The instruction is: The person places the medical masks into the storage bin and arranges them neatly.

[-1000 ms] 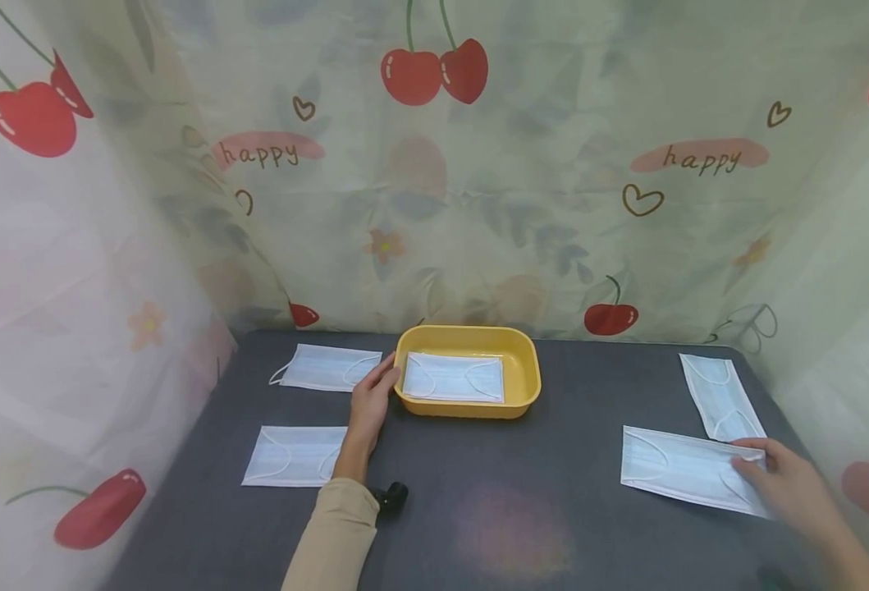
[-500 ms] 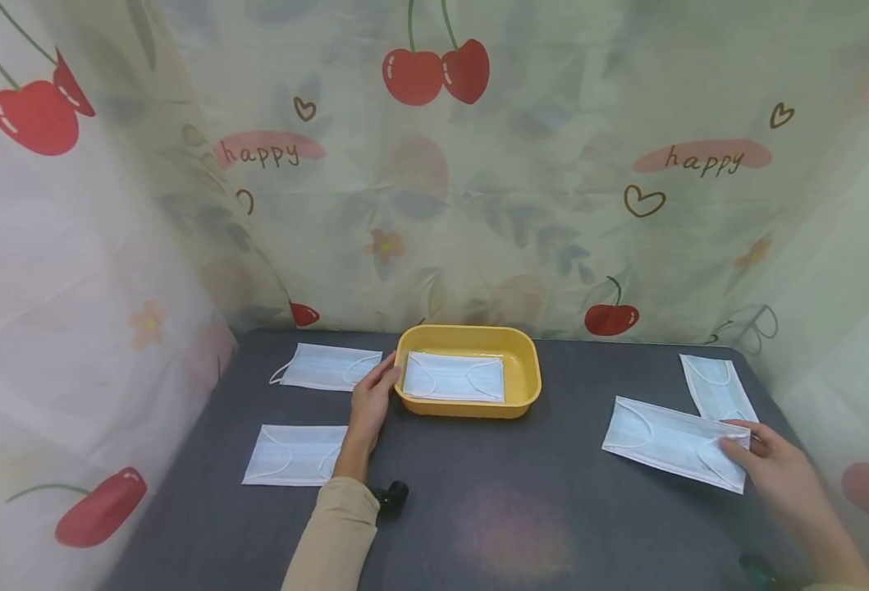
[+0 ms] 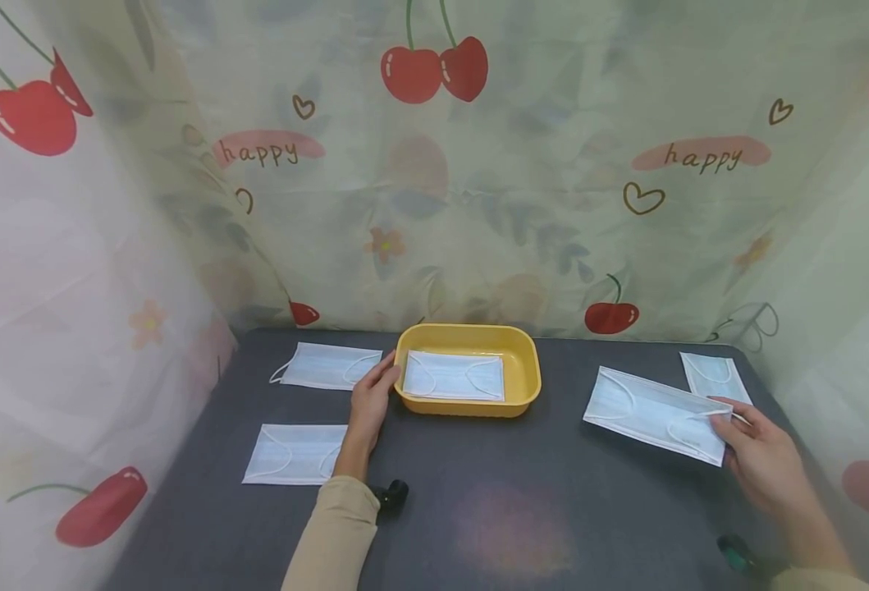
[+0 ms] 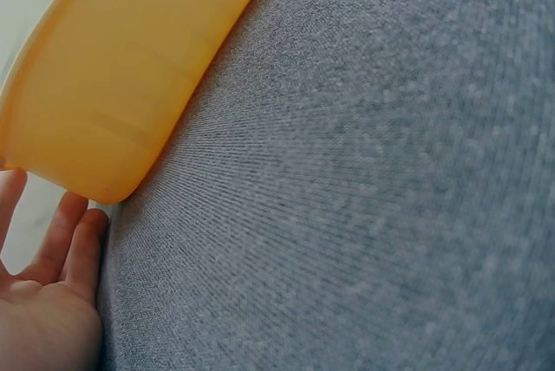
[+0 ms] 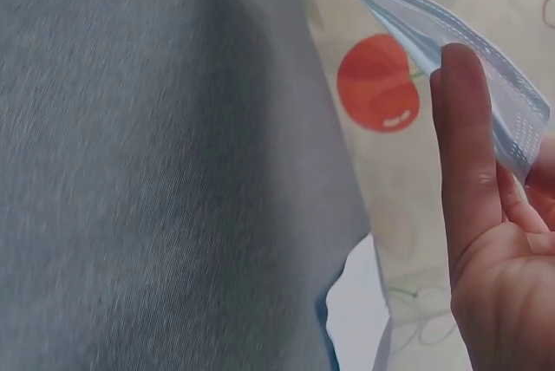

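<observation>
A light-blue face mask (image 3: pixel 657 416) is pinched at its right end between the thumb and fingers of my right hand (image 3: pixel 766 455). It is lifted above the table; the right wrist view shows the mask (image 5: pixel 512 94) edge-on, with a shadow on the cloth. My left hand (image 3: pixel 370 408) touches the left end of a yellow plastic basin (image 3: pixel 523 377) from outside. In the left wrist view its fingers (image 4: pixel 62 237) lie against the end of the basin (image 4: pixel 130 68). Inside the basin, on its left side, lies a flat mask (image 3: pixel 454 376).
Two masks lie left of the basin, a rear mask (image 3: pixel 327 364) and a front mask (image 3: pixel 294 454), both partly behind my left hand or arm. At the back right another mask (image 3: pixel 715 376) is partly covered by the held one. Patterned curtains (image 3: pixel 508 180) enclose the dark-grey table (image 3: pixel 449 468).
My right hand has raised its mask off the table and carried it left and away from me, over part of the back right mask. The left hand and basin have stayed put.
</observation>
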The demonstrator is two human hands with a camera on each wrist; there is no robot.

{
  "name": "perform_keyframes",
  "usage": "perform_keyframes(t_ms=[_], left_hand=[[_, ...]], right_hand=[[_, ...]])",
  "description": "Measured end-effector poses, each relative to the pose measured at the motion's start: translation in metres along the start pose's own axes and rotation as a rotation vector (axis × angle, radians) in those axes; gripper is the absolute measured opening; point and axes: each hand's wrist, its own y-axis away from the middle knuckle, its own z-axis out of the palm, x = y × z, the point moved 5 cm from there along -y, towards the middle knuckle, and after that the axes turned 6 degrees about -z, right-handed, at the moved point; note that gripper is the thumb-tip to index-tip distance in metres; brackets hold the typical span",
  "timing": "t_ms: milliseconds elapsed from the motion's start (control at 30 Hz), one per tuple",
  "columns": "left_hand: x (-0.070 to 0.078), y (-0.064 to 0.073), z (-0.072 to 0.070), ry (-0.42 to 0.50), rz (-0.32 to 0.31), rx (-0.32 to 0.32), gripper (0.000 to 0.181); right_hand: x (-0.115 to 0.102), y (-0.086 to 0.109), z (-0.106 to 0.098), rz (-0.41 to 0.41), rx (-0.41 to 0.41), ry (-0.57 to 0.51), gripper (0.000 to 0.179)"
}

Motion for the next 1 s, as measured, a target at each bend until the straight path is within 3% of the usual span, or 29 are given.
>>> perform_keyframes(t_ms=[233,433,1000], left_hand=[[0.000,0.000,0.000,0.001,-0.007,0.004,0.044],[0.002,-0.001,0.001,0.003,-0.010,0.003,0.045],[0.000,-0.002,0.001,0.004,-0.018,0.012,0.044]], right_hand=[[-0.011,-0.005,0.012,0.001,-0.018,-0.119,0.025],[-0.020,-0.009,0.021,-0.058,-0.004,-0.232,0.024],[-0.037,-0.025,0.053,-0.174,-0.062,-0.367,0.021]])
